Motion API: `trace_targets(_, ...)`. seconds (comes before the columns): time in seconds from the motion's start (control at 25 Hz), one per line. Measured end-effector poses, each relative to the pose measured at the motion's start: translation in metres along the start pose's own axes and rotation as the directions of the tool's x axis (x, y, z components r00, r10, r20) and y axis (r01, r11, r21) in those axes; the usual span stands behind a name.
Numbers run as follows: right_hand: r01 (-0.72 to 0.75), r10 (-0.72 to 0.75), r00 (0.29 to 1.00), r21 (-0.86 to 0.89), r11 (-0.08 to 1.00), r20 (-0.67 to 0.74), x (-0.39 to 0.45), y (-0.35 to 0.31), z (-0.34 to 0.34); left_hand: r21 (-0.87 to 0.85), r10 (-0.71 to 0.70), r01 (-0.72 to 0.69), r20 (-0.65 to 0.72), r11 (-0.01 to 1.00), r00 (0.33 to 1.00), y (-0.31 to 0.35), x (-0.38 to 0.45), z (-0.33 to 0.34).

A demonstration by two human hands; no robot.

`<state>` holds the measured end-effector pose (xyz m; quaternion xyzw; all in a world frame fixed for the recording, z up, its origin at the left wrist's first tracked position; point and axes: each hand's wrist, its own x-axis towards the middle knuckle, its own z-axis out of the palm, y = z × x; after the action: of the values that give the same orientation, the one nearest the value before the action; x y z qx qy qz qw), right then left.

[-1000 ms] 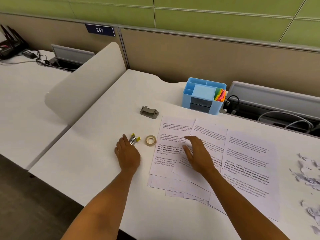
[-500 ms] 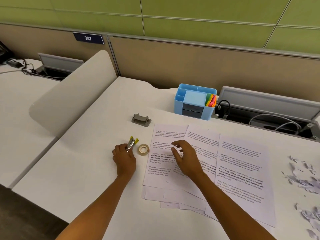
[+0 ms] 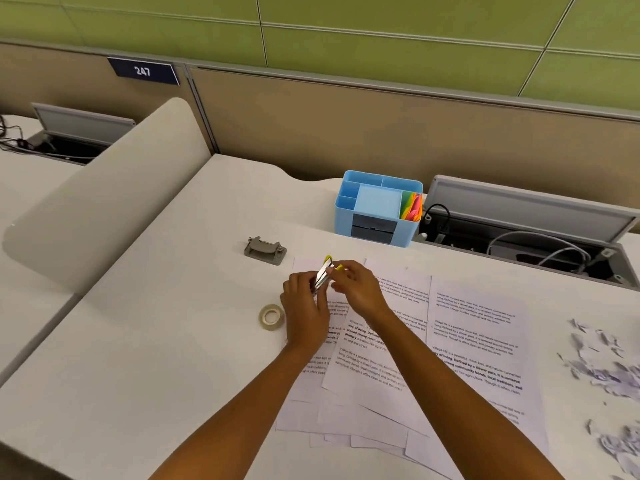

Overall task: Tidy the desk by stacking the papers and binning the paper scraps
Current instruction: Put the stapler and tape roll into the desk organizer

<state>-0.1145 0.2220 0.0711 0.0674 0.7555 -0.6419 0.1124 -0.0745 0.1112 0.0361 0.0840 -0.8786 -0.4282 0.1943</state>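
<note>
The left hand [image 3: 304, 306] grips a bundle of pens [image 3: 323, 277] above the spread papers [image 3: 467, 344]; the right hand [image 3: 356, 289] pinches their yellow-capped tips. Scraps [image 3: 602, 362] lie at the desk's [image 3: 156, 341] right.

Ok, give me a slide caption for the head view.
Both hands, left hand and right hand, hold yellow-tipped metal clips above scattered papers.

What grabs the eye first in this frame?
Both hands, left and right, meet mid-desk over the spread white printed paper sheets, holding a small bundle of silver, yellow-tipped objects. Behind them stands a light blue plastic desk organiser; torn white paper scraps litter the desk's right edge.
</note>
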Motion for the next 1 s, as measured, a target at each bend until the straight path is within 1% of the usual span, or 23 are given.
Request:
trace_targets(0.12, 0.031, -0.033, 0.998, -0.044, 0.999, -0.057, 0.011, 0.0, -0.013, -0.027, 0.033, -0.031, 0.04, 0.999, 0.999, 0.001, 0.008, 0.014)
trace_targets(0.2, 0.032, -0.04, 0.996, -0.109, 0.993, -0.08, 0.016, 0.0, -0.02, -0.034, 0.112, -0.11, 0.06, 0.993, 0.992, -0.002, 0.011, 0.021)
trace_targets(0.28, 0.054, -0.068, 0.995, -0.191, 0.98, -0.068, 0.021, -0.003, -0.026, -0.029, 0.186, -0.185, 0.05, 0.982, 0.981, -0.004, 0.014, 0.028)
trace_targets(0.32, 0.074, -0.089, 0.994, -0.221, 0.972, -0.06, 0.024, -0.007, -0.029, -0.02, 0.186, -0.185, 0.044, 0.983, 0.982, -0.006, 0.016, 0.03)
trace_targets(0.4, 0.117, -0.142, 0.987, -0.263, 0.958, -0.08, 0.036, -0.02, -0.037, 0.023, 0.124, -0.126, 0.07, 0.992, 0.99, -0.013, 0.018, 0.036)
trace_targets(0.52, 0.192, -0.252, 0.955, -0.321, 0.927, -0.157, 0.064, -0.049, -0.05, 0.173, 0.008, -0.045, 0.212, 0.984, 0.977, -0.03, 0.017, 0.042)
trace_targets(0.6, 0.227, -0.321, 0.922, -0.372, 0.9, -0.215, 0.087, -0.07, -0.056, 0.269, -0.02, -0.06, 0.285, 0.961, 0.958, -0.039, 0.018, 0.045)
trace_targets(0.72, 0.25, -0.399, 0.873, -0.444, 0.861, -0.282, 0.118, -0.09, -0.061, 0.363, -0.014, -0.13, 0.37, 0.922, 0.929, -0.048, 0.02, 0.047)
trace_targets(0.8, 0.254, -0.433, 0.859, -0.509, 0.823, -0.273, 0.136, -0.094, -0.059, 0.399, -0.003, -0.173, 0.405, 0.901, 0.914, -0.053, 0.017, 0.047)
trace_targets(0.84, 0.244, -0.433, 0.865, -0.541, 0.805, -0.254, 0.144, -0.094, -0.058, 0.405, -0.001, -0.18, 0.409, 0.897, 0.912, -0.055, 0.016, 0.047)
trace_targets(1.0, 0.199, -0.364, 0.919, -0.623, 0.756, -0.148, 0.165, -0.085, -0.05, 0.404, -0.006, -0.178, 0.415, 0.897, 0.91, -0.059, 0.013, 0.048)
